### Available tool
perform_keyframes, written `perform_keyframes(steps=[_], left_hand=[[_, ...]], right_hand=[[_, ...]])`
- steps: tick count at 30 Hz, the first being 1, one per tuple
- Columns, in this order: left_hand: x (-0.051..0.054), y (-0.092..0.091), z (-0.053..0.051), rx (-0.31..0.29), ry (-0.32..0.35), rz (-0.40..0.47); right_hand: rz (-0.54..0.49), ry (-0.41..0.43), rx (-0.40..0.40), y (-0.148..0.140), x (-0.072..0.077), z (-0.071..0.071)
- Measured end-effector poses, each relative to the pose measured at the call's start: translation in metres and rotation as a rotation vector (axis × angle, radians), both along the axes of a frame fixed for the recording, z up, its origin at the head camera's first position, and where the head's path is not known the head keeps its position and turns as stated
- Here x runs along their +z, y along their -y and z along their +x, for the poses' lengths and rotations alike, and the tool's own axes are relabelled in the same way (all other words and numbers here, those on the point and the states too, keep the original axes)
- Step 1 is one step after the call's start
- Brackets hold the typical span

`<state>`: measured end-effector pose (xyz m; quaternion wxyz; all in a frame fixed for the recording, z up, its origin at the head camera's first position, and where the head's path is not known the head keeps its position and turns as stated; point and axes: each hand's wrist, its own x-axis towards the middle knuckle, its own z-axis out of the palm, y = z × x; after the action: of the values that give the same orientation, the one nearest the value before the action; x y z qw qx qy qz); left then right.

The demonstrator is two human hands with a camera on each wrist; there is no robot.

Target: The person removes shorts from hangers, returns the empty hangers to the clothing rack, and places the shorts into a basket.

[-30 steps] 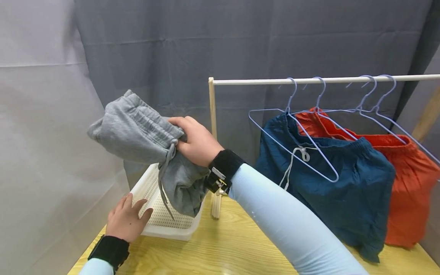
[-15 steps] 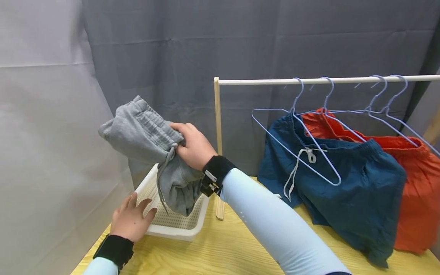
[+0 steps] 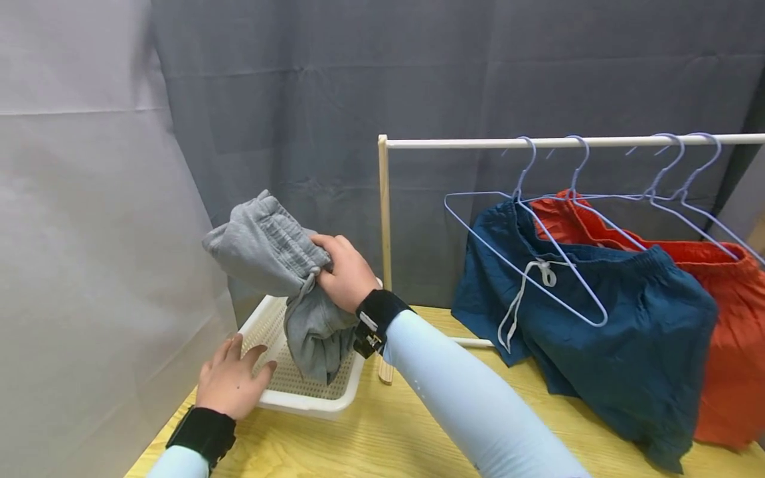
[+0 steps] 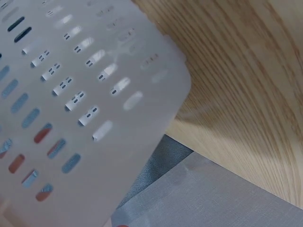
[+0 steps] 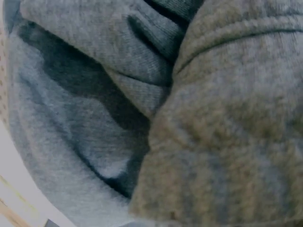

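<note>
In the head view, my right hand point(image 3: 349, 272) grips grey shorts point(image 3: 257, 245) by the gathered waistband. The cloth is bunched, with a drawstring dangling and the lower part hanging over a white perforated basket point(image 3: 307, 403). Grey fabric point(image 5: 85, 127) fills the right wrist view, hiding the fingers there. At the basket's left side, my left hand point(image 3: 230, 382) rests by the rim with its fingers spread and thumb apart. The basket's slotted wall point(image 4: 109, 118) stands close in the left wrist view.
Right of the basket stands a rack with a white rail point(image 3: 454, 143) and a wooden post point(image 3: 385, 232). Several lilac wire hangers point(image 3: 526, 199) hang there, near blue shorts point(image 3: 603, 318) and orange shorts point(image 3: 732, 358). A pale curtain point(image 3: 89, 232) borders the wooden table point(image 3: 382, 431) at left.
The right hand has lowered the grey shorts and moved them slightly right, closer to the basket. The left hand keeps its place at the rim. The whole view has shifted slightly.
</note>
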<state>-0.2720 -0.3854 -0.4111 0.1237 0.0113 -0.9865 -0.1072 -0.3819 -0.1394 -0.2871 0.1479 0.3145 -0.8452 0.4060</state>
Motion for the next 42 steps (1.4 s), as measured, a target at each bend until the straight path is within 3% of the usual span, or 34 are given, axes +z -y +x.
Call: perform_keyframes(steps=[13,24,33,42], left_hand=[[-0.003,0.003,0.0,-0.014,-0.032,-0.015],[-0.004,0.004,0.003,-0.005,-0.026,-0.024],[-0.001,0.002,0.003,-0.012,-0.029,-0.007],[-0.004,0.003,0.002,-0.009,-0.038,-0.002]], right_hand=[[-0.036,0.104,-0.05,0.001,-0.036,-0.009],[0.042,0.137,-0.122,0.003,-0.071,-0.014],[0.142,0.146,-0.23,-0.003,-0.085,-0.02],[0.246,0.201,-0.242,-0.001,-0.1,-0.02]])
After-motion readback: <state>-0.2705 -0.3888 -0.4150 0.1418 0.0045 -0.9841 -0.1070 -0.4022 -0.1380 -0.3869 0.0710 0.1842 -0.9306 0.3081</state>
